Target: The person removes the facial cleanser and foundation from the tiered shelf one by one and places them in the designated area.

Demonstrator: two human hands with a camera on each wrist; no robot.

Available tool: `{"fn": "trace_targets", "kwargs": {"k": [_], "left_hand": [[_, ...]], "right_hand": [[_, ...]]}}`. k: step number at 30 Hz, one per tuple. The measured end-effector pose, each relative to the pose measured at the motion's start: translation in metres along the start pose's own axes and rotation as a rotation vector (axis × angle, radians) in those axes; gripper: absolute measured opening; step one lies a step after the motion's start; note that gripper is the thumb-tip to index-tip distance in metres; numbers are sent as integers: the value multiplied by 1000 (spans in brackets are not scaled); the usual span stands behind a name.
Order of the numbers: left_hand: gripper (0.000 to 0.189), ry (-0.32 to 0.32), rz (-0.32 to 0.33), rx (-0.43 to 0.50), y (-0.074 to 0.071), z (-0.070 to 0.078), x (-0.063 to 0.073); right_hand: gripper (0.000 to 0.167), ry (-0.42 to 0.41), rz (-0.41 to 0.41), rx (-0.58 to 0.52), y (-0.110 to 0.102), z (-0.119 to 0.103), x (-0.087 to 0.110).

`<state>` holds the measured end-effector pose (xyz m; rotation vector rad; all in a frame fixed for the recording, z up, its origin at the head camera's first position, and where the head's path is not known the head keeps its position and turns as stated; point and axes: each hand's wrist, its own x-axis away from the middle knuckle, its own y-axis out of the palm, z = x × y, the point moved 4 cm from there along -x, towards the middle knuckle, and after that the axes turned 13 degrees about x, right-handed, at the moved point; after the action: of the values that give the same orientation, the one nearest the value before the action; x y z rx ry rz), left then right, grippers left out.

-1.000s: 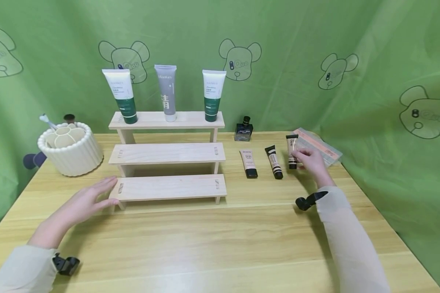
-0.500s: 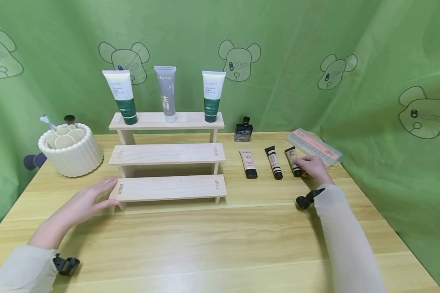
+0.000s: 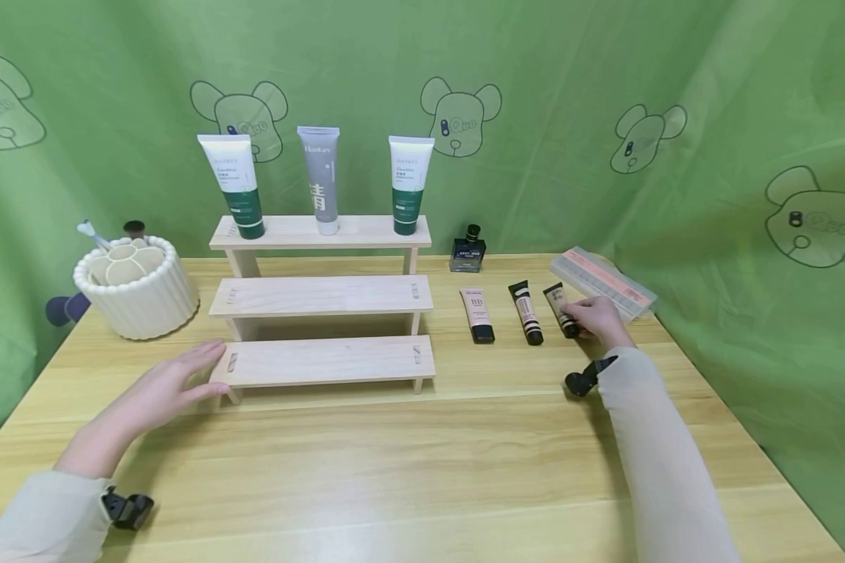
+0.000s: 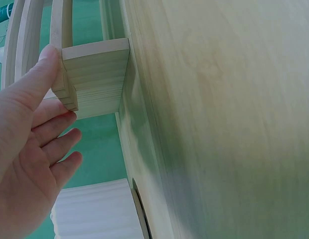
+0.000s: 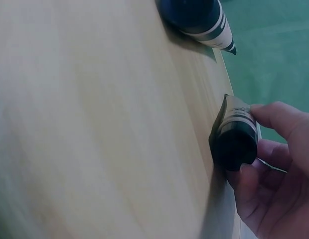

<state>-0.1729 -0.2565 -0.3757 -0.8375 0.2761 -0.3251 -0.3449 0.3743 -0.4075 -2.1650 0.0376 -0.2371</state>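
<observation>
A three-tier wooden display rack (image 3: 324, 361) stands on the table. At its left end, my left hand (image 3: 172, 383) holds the lowest board, thumb on the front corner and fingers further back. The left wrist view shows this hand's thumb (image 4: 37, 74) and index finger on either side of the board's end, other fingers loosely extended. My right hand (image 3: 598, 319) pinches a small beige cosmetic tube with a black cap (image 3: 562, 310) low over the table. In the right wrist view, the tube's black cap (image 5: 235, 149) faces the camera. Left of it lies a similar black-ended tube (image 3: 526, 313).
A pink BB cream tube (image 3: 476, 313) lies further left, with a dark perfume bottle (image 3: 468, 252) behind. Three large tubes, one being grey (image 3: 320, 176), stand on the top tier. A white ribbed holder (image 3: 141, 293) is at left, a clear flat case (image 3: 605, 281) at back right.
My right hand has brought the small tube down and nearer, off the clear case and beside the other tubes; the tube now lies slanted. My left hand stays in place.
</observation>
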Motion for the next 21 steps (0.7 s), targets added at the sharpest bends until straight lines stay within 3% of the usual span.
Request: {"fn": "trace_targets", "kwargs": {"k": [21], "left_hand": [[70, 5, 0, -7, -1, 1, 0]], "right_hand": [[50, -13, -32, -4, -18, -3, 8]]}}
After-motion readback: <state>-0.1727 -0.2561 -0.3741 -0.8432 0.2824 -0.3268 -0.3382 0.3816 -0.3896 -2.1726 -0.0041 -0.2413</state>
